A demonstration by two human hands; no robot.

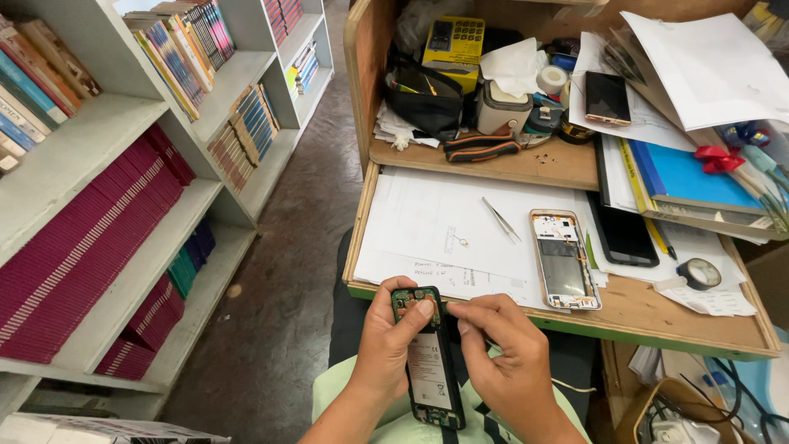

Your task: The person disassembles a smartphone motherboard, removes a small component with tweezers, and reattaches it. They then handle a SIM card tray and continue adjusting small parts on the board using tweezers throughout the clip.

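Note:
An opened smartphone (429,362) with its back removed, showing the battery and green circuit board, rests over my lap. My left hand (386,345) grips its left side, thumb pressed on the top board. My right hand (503,353) pinches at the phone's upper right edge with fingers closed; whether a small part is in them is hidden. The phone's detached frame (564,259) lies on the wooden desk (641,308) beside metal tweezers (500,219) on white paper (444,222).
A dark phone (622,233) lies face down by the frame, with a tape roll (699,273) at right. The upper ledge holds pliers (481,147), a black pouch (424,99), a yellow calculator (454,41) and another phone (607,97). Bookshelves (123,205) stand at left.

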